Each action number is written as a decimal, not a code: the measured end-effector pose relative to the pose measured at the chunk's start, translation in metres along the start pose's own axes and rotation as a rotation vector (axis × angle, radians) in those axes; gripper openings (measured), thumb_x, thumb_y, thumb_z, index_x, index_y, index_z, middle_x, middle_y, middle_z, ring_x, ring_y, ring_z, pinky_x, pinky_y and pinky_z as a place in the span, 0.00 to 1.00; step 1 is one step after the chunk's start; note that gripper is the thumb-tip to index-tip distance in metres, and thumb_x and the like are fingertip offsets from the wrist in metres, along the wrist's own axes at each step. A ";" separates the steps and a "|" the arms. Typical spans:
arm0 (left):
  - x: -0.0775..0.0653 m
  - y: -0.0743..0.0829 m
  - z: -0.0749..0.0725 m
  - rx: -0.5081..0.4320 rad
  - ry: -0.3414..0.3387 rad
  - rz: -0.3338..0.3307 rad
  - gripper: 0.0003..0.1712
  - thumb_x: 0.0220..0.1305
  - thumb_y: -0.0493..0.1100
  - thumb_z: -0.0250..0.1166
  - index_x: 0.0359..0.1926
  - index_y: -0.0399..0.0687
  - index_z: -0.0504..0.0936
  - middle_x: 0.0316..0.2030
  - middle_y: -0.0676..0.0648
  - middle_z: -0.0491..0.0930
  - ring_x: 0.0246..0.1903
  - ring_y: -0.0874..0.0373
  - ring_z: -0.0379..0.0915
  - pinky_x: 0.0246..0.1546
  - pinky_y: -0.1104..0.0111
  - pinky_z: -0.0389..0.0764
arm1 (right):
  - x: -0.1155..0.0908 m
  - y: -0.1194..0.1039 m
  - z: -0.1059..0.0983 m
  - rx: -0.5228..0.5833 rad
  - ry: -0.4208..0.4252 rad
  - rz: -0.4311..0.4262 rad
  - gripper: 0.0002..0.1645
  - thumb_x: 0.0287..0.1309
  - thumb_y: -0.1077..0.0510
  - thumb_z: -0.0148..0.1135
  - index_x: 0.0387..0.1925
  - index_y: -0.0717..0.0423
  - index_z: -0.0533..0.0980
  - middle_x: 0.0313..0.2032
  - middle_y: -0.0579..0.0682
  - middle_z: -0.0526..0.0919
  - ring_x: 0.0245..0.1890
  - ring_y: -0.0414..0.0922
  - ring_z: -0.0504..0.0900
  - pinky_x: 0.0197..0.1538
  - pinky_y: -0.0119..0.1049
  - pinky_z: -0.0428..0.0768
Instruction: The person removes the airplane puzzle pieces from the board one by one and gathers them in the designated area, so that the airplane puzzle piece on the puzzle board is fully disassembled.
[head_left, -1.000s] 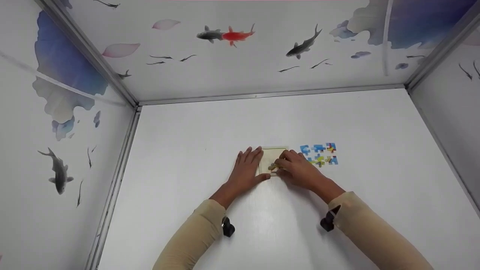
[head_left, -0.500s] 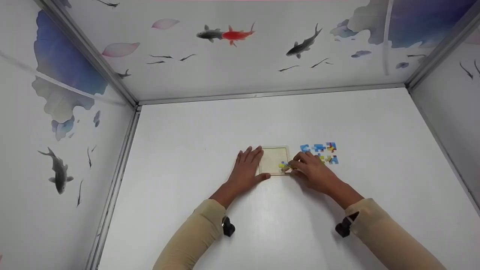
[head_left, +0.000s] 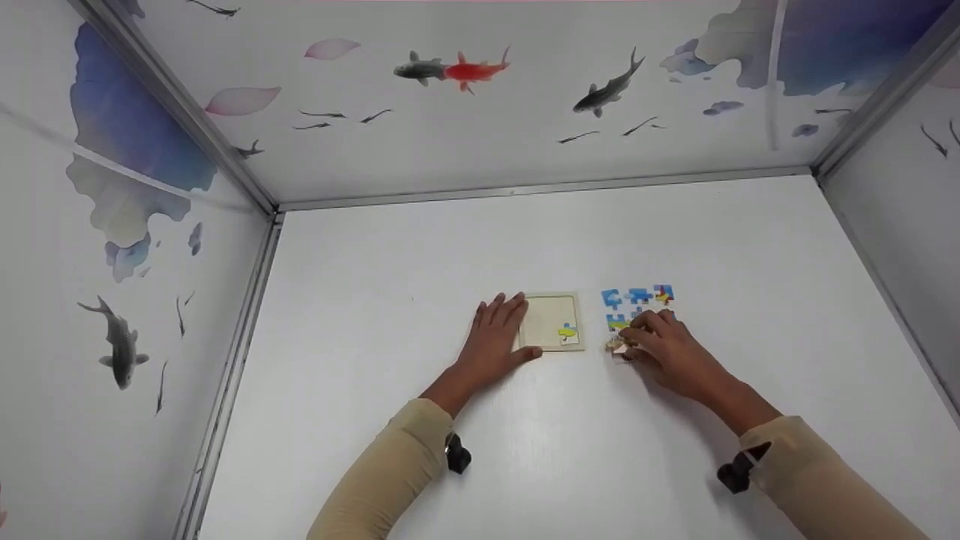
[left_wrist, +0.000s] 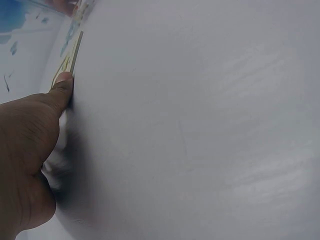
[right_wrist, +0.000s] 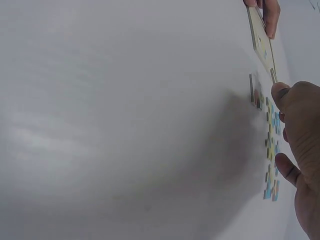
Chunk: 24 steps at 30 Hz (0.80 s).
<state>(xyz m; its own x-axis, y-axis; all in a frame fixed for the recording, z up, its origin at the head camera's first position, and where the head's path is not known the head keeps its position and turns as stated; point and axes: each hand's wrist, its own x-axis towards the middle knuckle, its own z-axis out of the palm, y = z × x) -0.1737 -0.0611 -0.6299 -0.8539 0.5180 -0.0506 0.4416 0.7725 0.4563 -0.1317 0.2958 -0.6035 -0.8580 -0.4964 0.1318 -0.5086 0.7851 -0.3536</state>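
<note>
A square wooden puzzle tray [head_left: 541,319] lies in the middle of the white table. One yellow, blue and white puzzle piece [head_left: 568,334] is in its lower right corner. My left hand [head_left: 491,341] rests at the tray's left side, fingers straight, with the thumb by the near edge. To the right of the tray, my right hand [head_left: 675,356] is at the loose pieces. In the right wrist view its thumb meets the thin edge of a pinched puzzle piece [right_wrist: 273,76]. Another piece [right_wrist: 256,92] lies just past it, blurred. My right fingers partly cover this spot in the head view.
Several loose blue, yellow and red puzzle pieces [head_left: 637,295] lie in rows right of the tray, some hidden by my right hand. Walls printed with fish enclose the table [head_left: 375,285]. A small black device [head_left: 735,474] hangs at each wrist.
My right hand has moved from over the tray to the loose pieces on its right. The piece in the tray's lower right corner has come into full view. My left hand has stayed put.
</note>
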 end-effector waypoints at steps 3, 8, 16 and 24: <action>0.001 0.003 0.000 0.007 -0.010 -0.020 0.61 0.74 0.79 0.53 0.90 0.44 0.53 0.90 0.45 0.51 0.90 0.39 0.42 0.89 0.40 0.45 | -0.010 0.007 -0.002 0.002 0.037 -0.015 0.20 0.69 0.64 0.77 0.60 0.51 0.86 0.54 0.52 0.82 0.54 0.49 0.75 0.56 0.53 0.79; 0.003 0.000 0.002 -0.024 -0.003 -0.015 0.58 0.75 0.73 0.61 0.90 0.44 0.53 0.90 0.44 0.51 0.90 0.39 0.41 0.89 0.40 0.44 | -0.023 0.018 -0.004 -0.006 0.097 -0.039 0.21 0.64 0.67 0.78 0.57 0.52 0.87 0.52 0.52 0.82 0.50 0.47 0.72 0.50 0.49 0.76; 0.002 -0.005 0.006 -0.054 0.003 0.013 0.68 0.67 0.87 0.44 0.90 0.44 0.53 0.90 0.43 0.52 0.90 0.38 0.41 0.88 0.38 0.43 | -0.029 0.025 0.002 0.011 0.094 -0.025 0.21 0.65 0.67 0.78 0.56 0.50 0.87 0.50 0.53 0.80 0.50 0.49 0.71 0.51 0.50 0.74; 0.002 0.002 0.001 0.008 -0.010 -0.016 0.58 0.76 0.72 0.62 0.89 0.43 0.53 0.89 0.43 0.52 0.89 0.39 0.42 0.88 0.39 0.46 | -0.028 0.027 0.001 0.018 0.096 -0.018 0.21 0.65 0.67 0.78 0.57 0.51 0.87 0.50 0.54 0.81 0.49 0.49 0.72 0.50 0.50 0.73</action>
<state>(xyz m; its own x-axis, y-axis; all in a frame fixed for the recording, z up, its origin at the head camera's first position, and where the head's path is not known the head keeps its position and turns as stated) -0.1745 -0.0585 -0.6297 -0.8584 0.5087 -0.0665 0.4298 0.7838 0.4483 -0.1214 0.3300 -0.6178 -0.8524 -0.4716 0.2260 -0.5229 0.7694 -0.3669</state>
